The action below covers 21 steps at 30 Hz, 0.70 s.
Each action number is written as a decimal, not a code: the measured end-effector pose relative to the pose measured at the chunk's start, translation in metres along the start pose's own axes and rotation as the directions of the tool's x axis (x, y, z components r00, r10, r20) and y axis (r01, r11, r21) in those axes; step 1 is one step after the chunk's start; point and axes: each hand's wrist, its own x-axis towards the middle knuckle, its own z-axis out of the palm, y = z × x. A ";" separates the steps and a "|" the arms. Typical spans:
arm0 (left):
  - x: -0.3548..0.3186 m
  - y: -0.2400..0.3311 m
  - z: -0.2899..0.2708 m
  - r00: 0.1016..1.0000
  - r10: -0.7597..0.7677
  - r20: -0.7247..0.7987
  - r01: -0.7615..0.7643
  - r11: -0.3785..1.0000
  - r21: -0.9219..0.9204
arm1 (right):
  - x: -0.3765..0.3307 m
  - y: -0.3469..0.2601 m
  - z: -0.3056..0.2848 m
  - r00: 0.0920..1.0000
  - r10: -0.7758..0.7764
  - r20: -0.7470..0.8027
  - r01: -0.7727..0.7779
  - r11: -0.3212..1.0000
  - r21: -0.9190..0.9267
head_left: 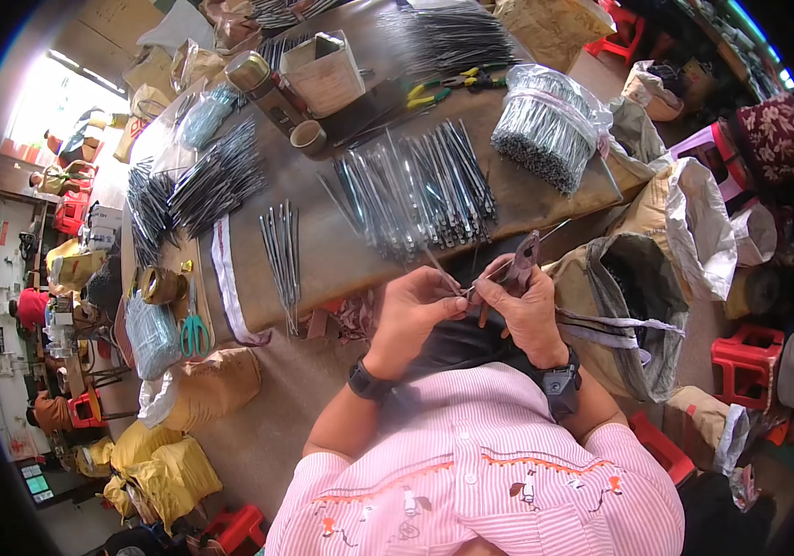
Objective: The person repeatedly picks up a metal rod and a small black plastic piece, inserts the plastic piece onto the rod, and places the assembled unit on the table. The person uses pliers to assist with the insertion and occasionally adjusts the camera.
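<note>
Over my lap at the table's near edge, my left hand pinches a thin metal strip between thumb and fingers. Close beside it, my right hand is wrapped round a pair of worn pliers, jaws pointing up and away. The fingertips of both hands almost meet, and they hide the middle of the strip. A thin rod end sticks out beyond the pliers; whether it belongs to the same strip I cannot tell. Just ahead, a wide row of flat metal strips lies on the table.
Left on the table are a small group of strips, dark bundles and teal-handled scissors. Farther back stand a cup, a box and yellow-green pliers. A plastic-wrapped bundle sits right, above an open sack.
</note>
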 end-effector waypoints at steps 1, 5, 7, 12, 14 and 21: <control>0.001 0.000 -0.004 1.000 -0.010 -0.012 0.011 1.000 0.028 | 0.003 -0.002 0.003 0.997 -0.053 -0.055 0.053 0.999 -0.010; -0.002 -0.001 -0.007 0.997 -0.061 -0.043 0.065 0.994 0.091 | 0.011 -0.024 -0.008 0.962 -0.130 -0.239 0.159 0.982 0.104; -0.002 0.000 -0.006 0.998 -0.058 -0.019 0.060 0.982 0.178 | 0.016 -0.027 -0.012 0.952 -0.152 -0.266 0.189 0.975 0.119; -0.003 -0.001 0.008 0.989 -0.072 0.127 0.036 0.964 0.265 | 0.009 -0.016 -0.025 0.985 0.048 -0.163 -0.026 0.991 0.133; -0.005 0.001 0.011 0.971 -0.204 0.127 0.168 0.954 0.250 | 0.008 -0.005 -0.026 0.973 0.160 -0.167 -0.135 0.979 0.150; -0.004 0.010 0.014 0.932 -0.309 0.191 0.250 0.927 0.280 | 0.006 -0.003 -0.035 0.969 0.246 -0.029 -0.229 0.933 0.278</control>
